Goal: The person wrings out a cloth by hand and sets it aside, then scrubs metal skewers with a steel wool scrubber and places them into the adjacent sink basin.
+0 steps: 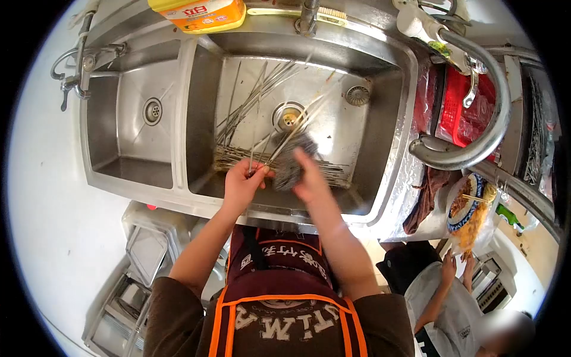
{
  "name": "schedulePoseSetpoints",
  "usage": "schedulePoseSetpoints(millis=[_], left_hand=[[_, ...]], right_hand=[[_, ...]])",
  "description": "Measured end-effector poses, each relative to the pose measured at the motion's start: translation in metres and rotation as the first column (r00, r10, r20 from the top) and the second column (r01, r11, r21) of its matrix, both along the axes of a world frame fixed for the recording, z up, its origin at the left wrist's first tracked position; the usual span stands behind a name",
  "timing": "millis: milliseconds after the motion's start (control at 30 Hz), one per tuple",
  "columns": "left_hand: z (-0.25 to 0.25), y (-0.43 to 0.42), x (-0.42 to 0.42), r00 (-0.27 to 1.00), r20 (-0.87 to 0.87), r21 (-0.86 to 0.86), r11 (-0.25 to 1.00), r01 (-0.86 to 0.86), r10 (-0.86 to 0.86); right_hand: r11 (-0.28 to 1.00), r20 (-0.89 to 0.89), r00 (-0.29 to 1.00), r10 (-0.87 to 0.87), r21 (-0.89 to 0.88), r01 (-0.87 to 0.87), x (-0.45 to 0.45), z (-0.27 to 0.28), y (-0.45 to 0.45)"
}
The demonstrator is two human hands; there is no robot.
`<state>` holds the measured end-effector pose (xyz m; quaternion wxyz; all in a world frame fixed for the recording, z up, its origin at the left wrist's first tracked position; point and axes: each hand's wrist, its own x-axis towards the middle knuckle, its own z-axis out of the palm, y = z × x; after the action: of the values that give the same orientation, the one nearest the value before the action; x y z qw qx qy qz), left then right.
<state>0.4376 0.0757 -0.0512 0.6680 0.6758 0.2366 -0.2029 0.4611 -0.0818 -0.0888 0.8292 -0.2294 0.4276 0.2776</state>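
My left hand (244, 184) is closed around the lower ends of a few thin skewers (304, 113), which fan out over the large sink basin (205, 107). My right hand (312, 178), blurred by motion, grips a grey steel wool scourer (288, 169) against the skewers beside my left hand. Loose metal skewers (247, 104) lie slanted on the basin's left side. More skewers (336, 172) are spread along the near wall, partly hidden behind my hands and the scourer.
A smaller basin (131, 137) adjoins on the left. A yellow detergent container (202, 15) and a brush (330, 15) lie on the back ledge. To the right are a thick curved pipe (505, 107), a red basket (467, 101) and a plate of food (464, 202). Another person (446, 303) works at lower right.
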Motion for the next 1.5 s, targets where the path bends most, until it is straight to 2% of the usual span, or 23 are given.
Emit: schedulePoseSetpoints(millis=[200,267,300,367,433,500,600,667,700,733,767,833,900,967,1033,1100,1133,1167,1200,1267,1300,1367,1500], left_hand=[[-0.008,-0.002,-0.011,1.0,-0.013,0.075,0.997,-0.005,0.006],[-0.006,-0.005,-0.01,1.0,-0.022,0.06,0.998,-0.015,0.017],[-0.004,-0.006,-0.011,0.999,-0.035,0.044,0.999,-0.028,0.03],[-0.001,-0.004,-0.01,0.999,-0.034,0.051,0.999,-0.006,0.007],[0.007,-0.001,-0.01,0.999,-0.037,0.062,0.998,0.019,-0.017],[0.016,0.001,-0.01,0.995,-0.075,0.104,0.992,0.077,-0.069],[0.008,0.002,-0.009,0.996,0.006,0.139,0.986,0.09,-0.092],[0.01,0.001,-0.001,0.994,-0.019,0.183,0.977,0.109,-0.107],[0.012,0.002,0.0,0.991,-0.058,0.228,0.965,0.128,-0.118],[0.013,0.003,-0.002,0.991,-0.061,0.225,0.966,0.127,-0.116],[0.013,0.005,-0.002,0.993,-0.034,0.226,0.967,0.122,-0.117],[0.012,0.012,-0.001,0.992,0.003,0.231,0.966,0.12,-0.123],[0.014,0.019,-0.015,0.997,-0.047,0.104,0.992,0.067,-0.062],[0.014,0.027,-0.024,0.991,-0.034,0.144,0.981,0.132,-0.128],[0.02,0.031,-0.036,0.994,-0.108,0.07,0.997,0.029,-0.021],[0.018,0.04,-0.038,0.997,-0.08,0.07,0.997,0.009,-0.004],[0.019,0.04,-0.034,0.998,-0.056,0.094,0.996,0.011,-0.006],[0.019,0.036,-0.03,1.0,-0.026,0.11,0.994,0.004,-0.001],[0.019,0.033,-0.028,1.0,-0.018,0.102,0.995,-0.001,0.003],[0.017,0.03,-0.021,0.995,-0.104,0.095,0.995,0.022,-0.012],[0.014,0.028,-0.02,0.994,-0.105,0.096,0.995,0.021,-0.011],[0.004,0.026,-0.024,0.994,-0.062,0.168,0.981,0.097,-0.088],[0.002,0.025,-0.025,0.999,-0.037,0.101,0.994,0.038,-0.035]], right_hand=[[0.985,0.131,0.977,0.169,-0.065,-0.162,0.0,0.018,0.02],[0.941,0.24,0.944,0.225,-0.306,-0.146,0.005,0.02,0.02],[0.941,0.237,0.946,0.222,-0.307,-0.144,0.009,0.018,0.016],[0.811,0.131,0.95,0.283,-0.562,-0.164,0.031,0.006,-0.001],[0.751,0.385,0.888,0.251,-0.657,0.073,0.068,0.003,-0.032],[0.843,0.27,0.911,0.312,-0.521,-0.135,0.101,0.017,-0.06],[0.834,0.228,0.961,0.158,-0.552,-0.006,0.096,-0.009,-0.052],[0.698,0.027,0.969,0.244,-0.699,-0.156,0.059,-0.006,-0.021],[0.708,-0.071,0.93,0.361,-0.629,-0.322,0.045,0.029,-0.001],[0.799,0.192,0.912,0.363,-0.567,-0.199,0.008,-0.013,0.018],[0.878,0.193,0.94,0.282,-0.447,-0.171,0.004,0.026,0.034],[0.828,0.207,0.884,0.42,-0.487,-0.279,0.017,0.022,0.02],[0.763,0.093,0.944,0.316,-0.617,-0.194,0.051,0.001,-0.009],[0.566,0.208,0.965,0.157,-0.82,0.085,0.096,-0.027,-0.044],[0.769,0.419,0.902,-0.108,-0.539,0.343,0.135,-0.018,-0.089],[0.756,0.412,0.91,-0.038,-0.584,0.296,0.141,-0.017,-0.108],[0.772,0.307,0.946,0.106,-0.625,0.116,0.127,-0.015,-0.098],[0.841,0.287,0.955,0.075,-0.532,0.094,0.102,-0.014,-0.081],[0.869,0.123,0.992,0.01,-0.492,0.052,0.081,0.007,-0.054],[0.995,0.251,0.967,-0.053,-0.069,0.073,0.028,-0.01,-0.022],[0.996,0.059,0.995,-0.085,-0.021,0.086,0.016,0.013,0.004],[0.998,0.14,0.99,-0.002,0.058,-0.006,-0.013,0.009,0.03],[0.981,0.136,0.971,0.195,-0.022,-0.194,-0.004,0.01,0.039]])
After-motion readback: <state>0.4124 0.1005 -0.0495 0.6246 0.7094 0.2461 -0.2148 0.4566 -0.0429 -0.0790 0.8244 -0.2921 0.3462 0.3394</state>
